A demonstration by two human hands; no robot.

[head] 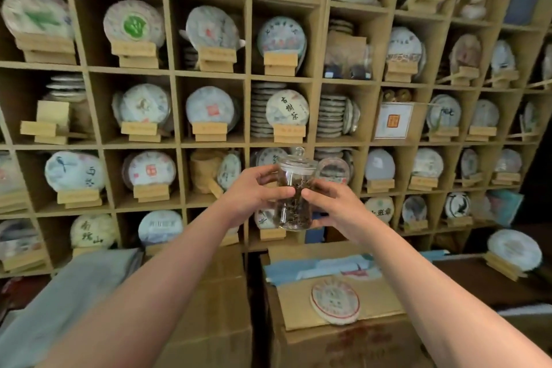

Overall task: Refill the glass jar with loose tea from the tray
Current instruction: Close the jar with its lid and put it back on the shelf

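Observation:
A clear glass jar (294, 200) with a glass knobbed lid (297, 162) is held upright in mid-air in front of the shelves. Dark loose tea fills roughly its lower two thirds. My left hand (254, 193) grips the jar's left side, thumb across the front. My right hand (336, 206) grips its right side, thumb on the front and fingers behind. The lid sits on the jar. No tray is in view.
A tall wooden shelf wall (248, 78) holds several wrapped round tea cakes on small wooden stands. Below stand cardboard boxes (343, 334); a tea cake (334, 300) lies on the right one. A grey cloth (74, 296) covers something at lower left.

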